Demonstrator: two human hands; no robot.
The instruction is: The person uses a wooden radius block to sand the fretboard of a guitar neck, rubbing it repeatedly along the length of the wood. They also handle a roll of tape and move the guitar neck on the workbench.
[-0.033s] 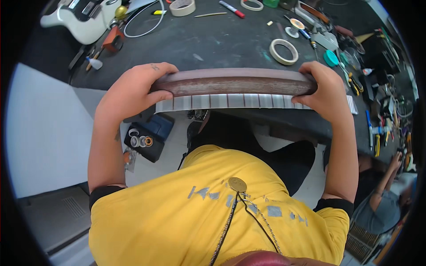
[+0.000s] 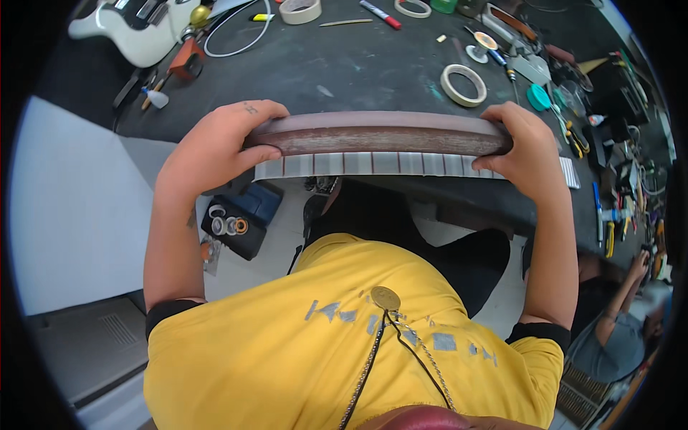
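My left hand (image 2: 222, 147) and my right hand (image 2: 523, 150) grip opposite ends of a long bar (image 2: 380, 136), with a pale mauve top and a worn brown side, fingers over the top and thumbs along the near side. Just beneath it, along the bench edge, lies a long silvery strip (image 2: 373, 164) crossed by thin dark lines, like a masked fretboard. Whether the bar touches the strip I cannot tell.
The dark bench (image 2: 344, 68) holds tape rolls (image 2: 462, 72), a white guitar (image 2: 129, 36), an orange clamp-like tool (image 2: 186, 61), pliers and cutters (image 2: 573, 140). A black case (image 2: 229, 229) is below left. At right, a co-worker (image 2: 616, 337) in grey sits at the bench.
The view has shifted very slightly. My hands and the bar are in almost the same place.
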